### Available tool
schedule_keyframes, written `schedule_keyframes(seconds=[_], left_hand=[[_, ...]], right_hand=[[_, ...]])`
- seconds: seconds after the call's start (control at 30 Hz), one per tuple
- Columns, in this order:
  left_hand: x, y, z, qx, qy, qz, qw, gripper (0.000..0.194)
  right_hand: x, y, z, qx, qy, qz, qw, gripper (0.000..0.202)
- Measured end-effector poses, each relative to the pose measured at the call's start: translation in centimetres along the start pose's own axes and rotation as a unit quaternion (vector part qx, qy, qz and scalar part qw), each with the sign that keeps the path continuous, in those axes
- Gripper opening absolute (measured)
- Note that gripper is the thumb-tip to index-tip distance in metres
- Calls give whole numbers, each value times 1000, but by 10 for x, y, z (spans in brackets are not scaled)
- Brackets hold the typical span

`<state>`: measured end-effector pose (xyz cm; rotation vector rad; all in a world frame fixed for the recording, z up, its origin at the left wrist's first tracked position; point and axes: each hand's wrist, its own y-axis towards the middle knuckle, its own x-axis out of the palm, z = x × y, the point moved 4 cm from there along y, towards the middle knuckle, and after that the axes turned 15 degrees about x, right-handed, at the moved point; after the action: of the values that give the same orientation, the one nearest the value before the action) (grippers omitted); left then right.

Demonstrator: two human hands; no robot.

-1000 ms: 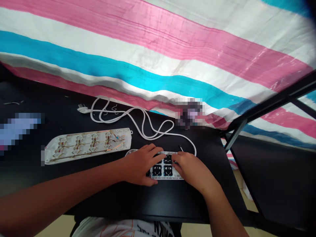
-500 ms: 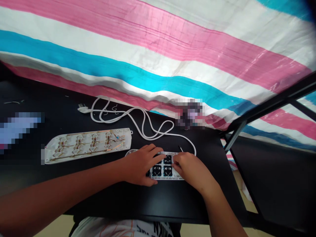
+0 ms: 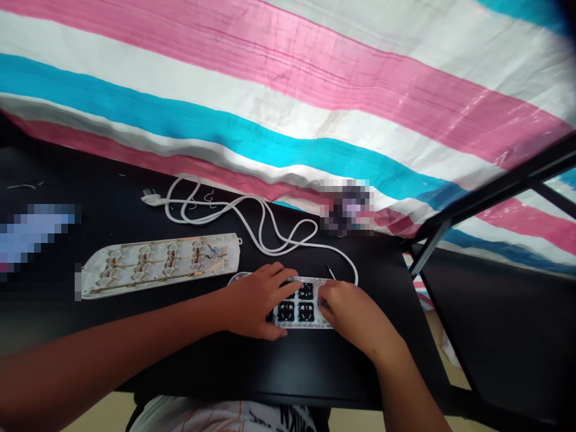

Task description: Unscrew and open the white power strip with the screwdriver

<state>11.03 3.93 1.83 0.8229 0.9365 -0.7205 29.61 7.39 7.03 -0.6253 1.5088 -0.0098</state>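
Note:
My left hand spans a white power strip half, its thumb along the near edge and its fingers over the far side. Black socket inserts sit in this half, and several of them show between my hands. At its right end my right hand is closed in a pinch; whatever is between the fingertips is hidden. A thin dark rod sticks out just behind my right hand, and I cannot tell whether the hand holds it. The white power cord runs to that right end.
The other power strip half, with metal strips inside, lies to the left. The cord's plug rests behind it. A blurred-out object is at far left, another by the striped sheet. A black metal frame stands right.
My right hand has shifted slightly to the right at the end of the power strip half. My left hand has stayed in place.

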Motion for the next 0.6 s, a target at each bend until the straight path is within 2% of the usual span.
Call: schedule_keyframes(seconds=[0.33, 0.6], left_hand=[[1, 0, 0, -2, 1, -10, 1000, 89], [1, 0, 0, -1, 1, -8, 1000, 88]], right_hand=[[2, -2, 1, -12, -6, -6, 1000, 19], [4, -3, -1, -17, -57, 3, 998, 22]])
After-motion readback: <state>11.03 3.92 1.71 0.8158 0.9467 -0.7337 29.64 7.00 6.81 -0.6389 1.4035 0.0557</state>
